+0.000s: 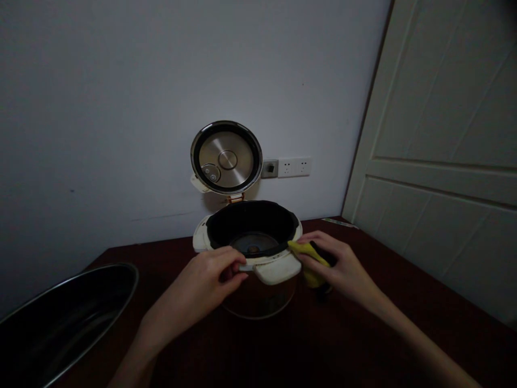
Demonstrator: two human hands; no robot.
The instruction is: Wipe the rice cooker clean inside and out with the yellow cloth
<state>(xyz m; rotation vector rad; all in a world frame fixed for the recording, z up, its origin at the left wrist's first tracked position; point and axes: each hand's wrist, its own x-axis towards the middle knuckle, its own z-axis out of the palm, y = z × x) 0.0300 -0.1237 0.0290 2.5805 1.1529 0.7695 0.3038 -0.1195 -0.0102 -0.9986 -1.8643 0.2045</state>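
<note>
An electric cooker [258, 296] with a white rim stands on the dark table, its round lid [228, 159] raised at the back. The lid's metal inner plate faces me. Inside the dark cavity [254, 215], a small round part shows at the bottom. My left hand [202, 283] pinches the front left of the white rim between thumb and fingers, beside the front handle. A yellow and black cloth [313, 264] is bunched in my right hand [341, 264], with one corner touching the rim at the right.
At the lower left lies a large dark pot [76, 312] with a shiny edge. Wall sockets [294, 167] sit behind the cooker, to the right of its lid. A white panelled door [436, 134] closes off the right side of the dark red table [388, 291].
</note>
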